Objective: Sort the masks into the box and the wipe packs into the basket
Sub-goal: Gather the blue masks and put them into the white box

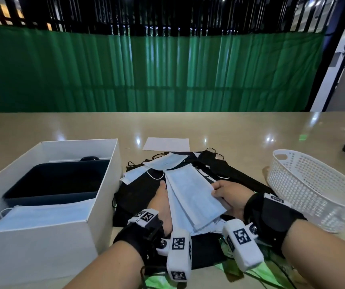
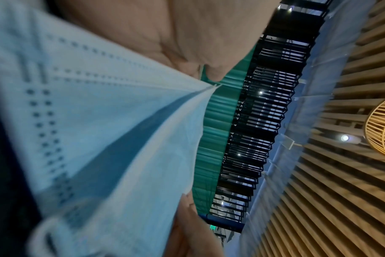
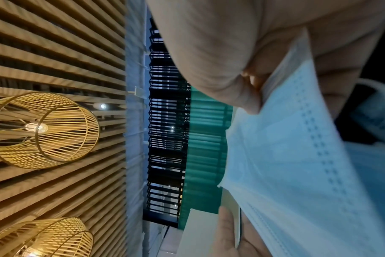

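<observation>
Got both hands on a stack of blue masks (image 1: 192, 197), left hand (image 1: 162, 202) and right hand (image 1: 231, 198) pinching opposite sides. It's lifted over the black pile between the box (image 1: 104, 176) and the basket (image 1: 313, 184).

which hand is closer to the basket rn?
Right. The right hand grips the blue masks just left of the basket; the left hand holds their far side, beside the box.

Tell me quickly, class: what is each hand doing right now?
Left hand: holds the blue masks from the left side.
Right hand: grips the same masks, thumb on top.
</observation>
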Available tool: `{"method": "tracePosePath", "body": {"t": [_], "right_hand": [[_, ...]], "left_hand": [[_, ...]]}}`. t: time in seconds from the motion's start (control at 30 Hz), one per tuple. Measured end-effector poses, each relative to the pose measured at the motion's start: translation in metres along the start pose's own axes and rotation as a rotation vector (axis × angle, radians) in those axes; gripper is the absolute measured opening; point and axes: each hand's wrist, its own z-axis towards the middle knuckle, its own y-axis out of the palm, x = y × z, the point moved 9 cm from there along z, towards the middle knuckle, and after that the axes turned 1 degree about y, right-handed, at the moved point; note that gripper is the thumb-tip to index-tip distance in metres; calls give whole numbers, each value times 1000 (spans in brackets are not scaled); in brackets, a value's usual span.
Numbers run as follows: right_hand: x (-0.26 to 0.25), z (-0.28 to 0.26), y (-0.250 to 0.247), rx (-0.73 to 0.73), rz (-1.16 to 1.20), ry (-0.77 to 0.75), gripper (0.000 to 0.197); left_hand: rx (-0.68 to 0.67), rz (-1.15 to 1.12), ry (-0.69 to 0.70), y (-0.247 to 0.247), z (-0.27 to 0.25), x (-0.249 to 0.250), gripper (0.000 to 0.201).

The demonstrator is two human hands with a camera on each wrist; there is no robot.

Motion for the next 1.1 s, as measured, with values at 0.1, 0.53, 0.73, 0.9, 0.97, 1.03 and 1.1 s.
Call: {"method": "tracePosePath", "body": {"t": [0.1,0.53,0.73,0.9,0.97,1.03,1.1], "right_hand": [[7,3,9,-55,-130,3,19],[-9,-3,-44,148,-910,-125,21],[3,-6,-55,173,-1163,6,61],[5,-1,-62,209,-1150,47,74],[5,1,-63,202,-1136,58,67],[5,3,-65,197,-1097,56,53],[5,3,-68,207,-1069,58,48]], "left_hand": [[-54,19,-60,5,-4,-8,51],[43,101,29,-17,4,-1,42],[40,55,10,-14,0,-3,42],[69,65,-18,-15,-5,-3,39],[65,56,-13,-14,-6,-3,40],[65,50,-4,-13,-7,-2,39],[69,54,0,-12,-9,-2,39]]}}
